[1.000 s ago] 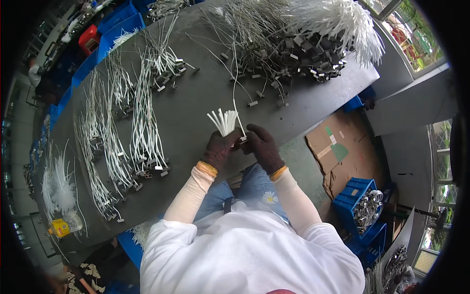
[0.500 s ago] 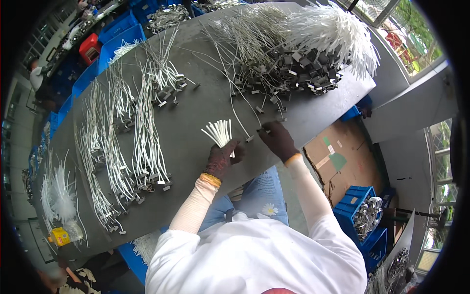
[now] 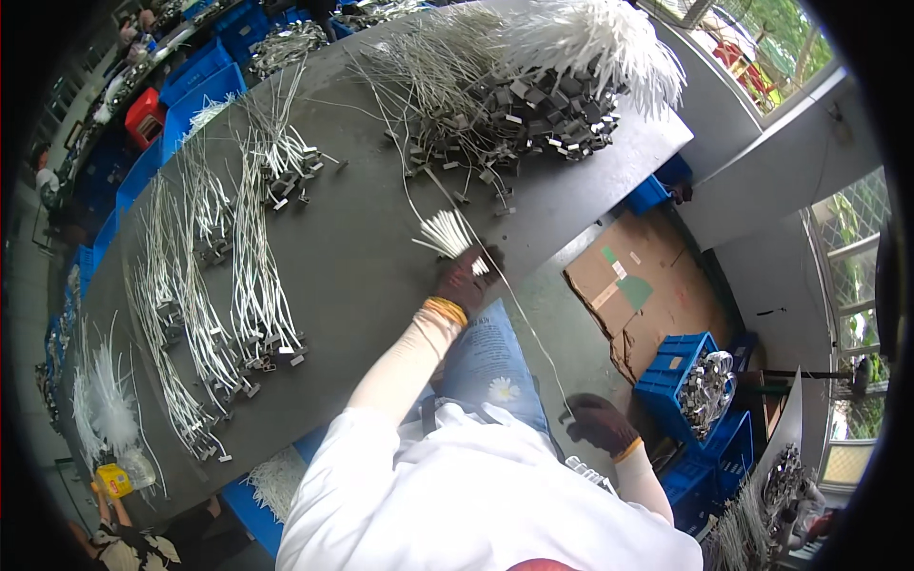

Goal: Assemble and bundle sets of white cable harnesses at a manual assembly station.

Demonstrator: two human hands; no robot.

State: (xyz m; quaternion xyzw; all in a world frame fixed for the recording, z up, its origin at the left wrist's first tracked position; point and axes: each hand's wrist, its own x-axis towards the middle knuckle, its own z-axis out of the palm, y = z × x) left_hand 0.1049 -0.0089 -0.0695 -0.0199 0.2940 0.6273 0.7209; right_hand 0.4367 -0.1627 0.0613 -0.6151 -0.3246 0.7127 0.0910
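In dark gloves with orange cuffs, both my hands are at the table's near right edge. My left hand (image 3: 468,273) is closed round a bundle of short white sleeves (image 3: 446,232), their ends fanned out away from me. My right hand (image 3: 602,424) is off the table, low beside my right leg, its fingers pinched on the end of a thin pale wire (image 3: 535,331). That wire stretches up past my left fingers toward the table; whether the left hand also grips it I cannot tell.
A heap of wires with dark clip-like ends (image 3: 543,114) lies at the far right, under a pile of white strips (image 3: 605,48). Sorted wire bunches (image 3: 257,276) line the grey table's left. Blue crates (image 3: 671,371) and flattened cardboard (image 3: 657,285) are at my right.
My right hand has pulled back and down from the table, drawing the wire with it. My left hand, still round the bundle, has moved right. The whole view has shifted slightly.
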